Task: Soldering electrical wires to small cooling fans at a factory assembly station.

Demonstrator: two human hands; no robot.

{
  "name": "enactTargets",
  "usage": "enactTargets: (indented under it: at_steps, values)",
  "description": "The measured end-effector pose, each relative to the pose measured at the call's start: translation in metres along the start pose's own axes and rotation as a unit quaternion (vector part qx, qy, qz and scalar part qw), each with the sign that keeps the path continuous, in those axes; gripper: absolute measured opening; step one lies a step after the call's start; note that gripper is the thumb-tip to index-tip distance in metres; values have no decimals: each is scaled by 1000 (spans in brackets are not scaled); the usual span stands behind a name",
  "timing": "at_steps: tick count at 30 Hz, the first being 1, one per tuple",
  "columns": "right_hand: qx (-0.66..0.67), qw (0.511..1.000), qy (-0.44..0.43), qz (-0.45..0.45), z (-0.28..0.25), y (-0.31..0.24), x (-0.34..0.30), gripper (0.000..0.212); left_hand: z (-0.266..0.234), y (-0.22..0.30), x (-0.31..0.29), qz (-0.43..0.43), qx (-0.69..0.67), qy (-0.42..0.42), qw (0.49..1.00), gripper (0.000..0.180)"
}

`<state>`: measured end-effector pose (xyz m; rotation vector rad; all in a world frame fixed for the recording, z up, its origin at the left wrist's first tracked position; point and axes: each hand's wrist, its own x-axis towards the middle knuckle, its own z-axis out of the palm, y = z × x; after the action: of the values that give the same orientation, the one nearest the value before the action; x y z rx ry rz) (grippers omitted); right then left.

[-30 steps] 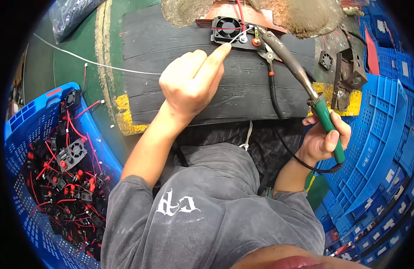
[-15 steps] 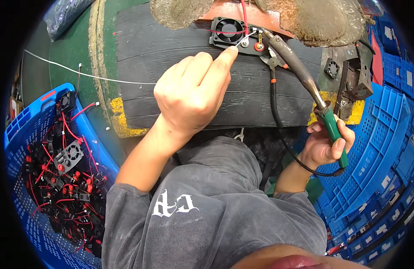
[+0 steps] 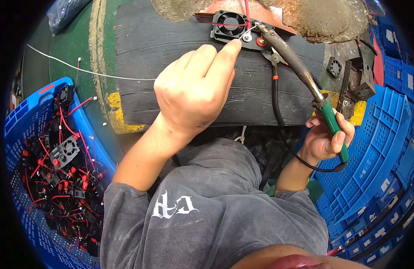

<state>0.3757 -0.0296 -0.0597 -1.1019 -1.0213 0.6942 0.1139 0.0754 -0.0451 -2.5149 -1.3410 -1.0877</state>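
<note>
My right hand (image 3: 321, 141) grips the green handle of a soldering iron (image 3: 299, 65), its metal barrel slanting up and left across the black mat. Pinched in my left hand (image 3: 193, 89) is a thin silvery solder wire (image 3: 88, 73), which trails off to the left. Its short free end pokes past my fingertips to the iron's tip. Both meet at the black plate beside a small black fan (image 3: 230, 23). That plate carries a silver terminal screw (image 3: 247, 37) and a red-ringed terminal (image 3: 260, 41). The iron's tip partly covers the spot being touched.
Dark-handled cutters (image 3: 274, 58) lie beside the plate. A blue basket (image 3: 38, 96) at left holds many fan parts with red wires. Another small fan (image 3: 334, 67) and a rusty metal bracket (image 3: 360, 83) sit at right, near stacked blue crates (image 3: 377, 134).
The iron's tip has moved a little left over the plate, now meeting the end of the solder wire. My left hand has risen slightly towards it.
</note>
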Motion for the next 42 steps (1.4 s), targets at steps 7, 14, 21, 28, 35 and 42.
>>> enactTargets:
  at_steps: [7,14,21,28,35,42]
  values:
    - [-6,1000,6,5,-2,1,2,37,1,1,1,-9,1,4,1000,24]
    - [17,999,3,-33,5,1,9,34,1,3,2,-16,-1,4,1000,23]
    - [15,999,-10,-36,6,-1,10,32,0,1,5,-13,1,5,1000,23]
    - [19,999,3,-35,8,-1,8,32,0,2,4,-20,-10,-6,1000,23]
    - [20,999,2,-37,5,1,6,32,1,0,2,-23,-11,4,1000,22]
    - [-15,999,-15,-28,0,0,4,37,-1,5,2,-55,-43,-6,998,30]
